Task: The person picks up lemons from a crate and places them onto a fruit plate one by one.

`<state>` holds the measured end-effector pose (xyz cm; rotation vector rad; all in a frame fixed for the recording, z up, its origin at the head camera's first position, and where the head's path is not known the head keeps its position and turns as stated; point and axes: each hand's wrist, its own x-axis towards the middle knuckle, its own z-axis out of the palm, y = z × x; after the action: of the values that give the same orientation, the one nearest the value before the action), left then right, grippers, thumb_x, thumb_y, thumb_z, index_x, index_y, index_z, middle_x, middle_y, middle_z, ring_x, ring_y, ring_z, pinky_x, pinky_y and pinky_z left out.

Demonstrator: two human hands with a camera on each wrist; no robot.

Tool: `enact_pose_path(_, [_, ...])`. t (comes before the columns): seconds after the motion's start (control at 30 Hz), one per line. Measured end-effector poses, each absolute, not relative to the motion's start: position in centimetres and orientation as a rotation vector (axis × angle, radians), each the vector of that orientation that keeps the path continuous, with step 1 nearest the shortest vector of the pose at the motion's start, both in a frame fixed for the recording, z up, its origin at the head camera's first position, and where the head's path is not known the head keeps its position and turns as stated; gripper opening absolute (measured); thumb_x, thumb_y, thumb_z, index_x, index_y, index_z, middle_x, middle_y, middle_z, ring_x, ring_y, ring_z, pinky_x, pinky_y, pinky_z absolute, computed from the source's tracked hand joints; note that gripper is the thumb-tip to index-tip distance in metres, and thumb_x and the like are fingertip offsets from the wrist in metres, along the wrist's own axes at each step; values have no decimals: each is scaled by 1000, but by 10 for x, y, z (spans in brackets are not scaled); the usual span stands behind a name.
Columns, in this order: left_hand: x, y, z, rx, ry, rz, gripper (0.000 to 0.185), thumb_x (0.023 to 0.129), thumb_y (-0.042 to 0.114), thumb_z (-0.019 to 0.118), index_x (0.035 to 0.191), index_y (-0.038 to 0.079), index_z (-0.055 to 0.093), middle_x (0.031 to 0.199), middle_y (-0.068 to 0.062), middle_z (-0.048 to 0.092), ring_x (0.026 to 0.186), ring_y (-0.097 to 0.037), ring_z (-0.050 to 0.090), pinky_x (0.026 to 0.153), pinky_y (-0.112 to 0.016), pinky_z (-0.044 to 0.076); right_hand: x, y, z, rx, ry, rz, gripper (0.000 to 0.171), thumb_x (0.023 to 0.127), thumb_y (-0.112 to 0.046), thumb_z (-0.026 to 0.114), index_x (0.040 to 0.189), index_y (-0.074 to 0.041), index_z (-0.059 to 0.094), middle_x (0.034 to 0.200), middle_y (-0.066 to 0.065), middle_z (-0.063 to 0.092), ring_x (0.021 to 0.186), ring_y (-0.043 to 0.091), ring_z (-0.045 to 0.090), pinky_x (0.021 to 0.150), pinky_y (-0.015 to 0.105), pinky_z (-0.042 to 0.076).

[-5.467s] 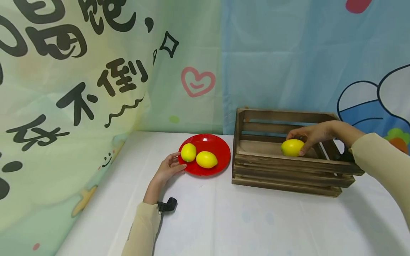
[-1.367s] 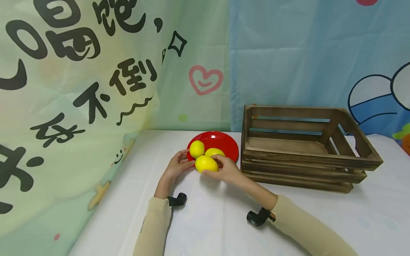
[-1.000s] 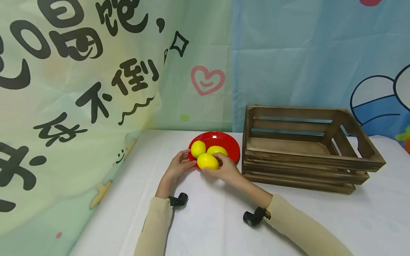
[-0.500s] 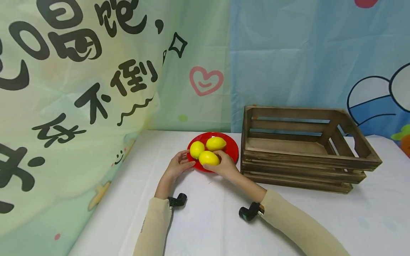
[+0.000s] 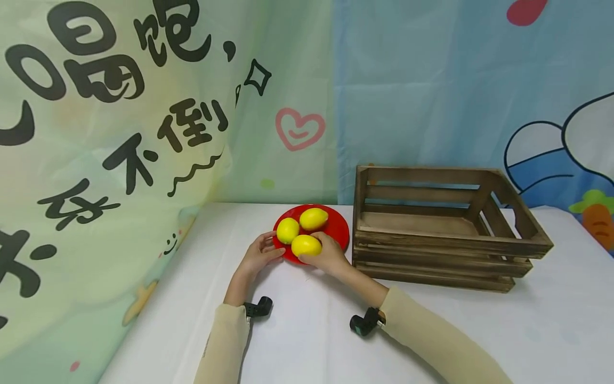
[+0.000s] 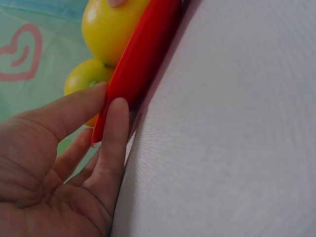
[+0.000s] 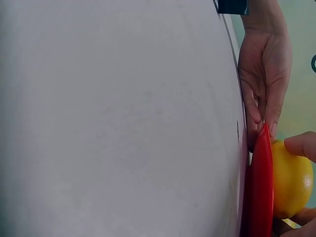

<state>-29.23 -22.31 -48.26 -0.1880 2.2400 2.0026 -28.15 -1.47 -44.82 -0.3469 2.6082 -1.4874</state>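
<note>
The right hand cups the near lemon on the red plate's front edge — fingers should uncurl gently so it settles, while the left hand steadies the rim, fingers straight.

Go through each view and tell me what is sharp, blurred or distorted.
Head view: evenly lit, sharp, the wooden crate bowed by the wide lens. Left wrist view: the red plate rim blurred close up. Right wrist view: mostly bare white tablecloth, washed pale, the lemon soft.
</note>
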Motion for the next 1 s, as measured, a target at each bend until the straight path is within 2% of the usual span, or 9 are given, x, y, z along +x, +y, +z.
enact_pose_path(0.33, [-295, -224, -481, -161, 2231, 2007, 59, 89, 4, 69, 142, 5, 43, 139, -21, 49, 122, -34, 55, 84, -31, 58, -286, -11, -450, -418, 2567, -1509, 67, 79, -6, 76, 136, 4, 42, 132, 21, 51, 117, 37, 50, 104, 54, 43])
enact_pose_path(0.6, [-301, -222, -477, -198, 2280, 1944, 60, 89, 9, 71, 142, 12, 44, 140, -17, 50, 124, -31, 54, 93, -34, 54, -290, -8, -448, -447, 2574, -1493, 82, 79, -7, 76, 146, 3, 28, 144, 25, 39, 130, 41, 41, 110, 57, 36])
enact_pose_path(0.8, [-304, -218, -478, -194, 2278, 1930, 60, 89, 10, 71, 142, 12, 45, 139, -18, 50, 124, -31, 54, 94, -34, 54, -289, -3, -449, -420, 2570, -1471, 83, 81, -7, 74, 148, 1, 26, 148, 24, 34, 132, 40, 39, 110, 57, 36])
enact_pose_path(0.9, [-303, -218, -477, -186, 2268, 1936, 61, 88, 14, 73, 142, 11, 44, 140, -19, 49, 124, -33, 52, 98, -37, 52, -287, -2, -450, -426, 2581, -1468, 80, 83, -8, 72, 148, 1, 25, 148, 24, 33, 131, 39, 40, 110, 56, 37])
enact_pose_path(1.0, [-300, -220, -469, -179, 2318, 1854, 67, 87, 27, 74, 143, 12, 42, 143, -19, 46, 128, -34, 47, 106, -45, 45, -279, -2, -443, -546, 2609, -1452, 76, 85, -7, 69, 147, 2, 26, 150, 23, 29, 132, 39, 37, 108, 56, 39])
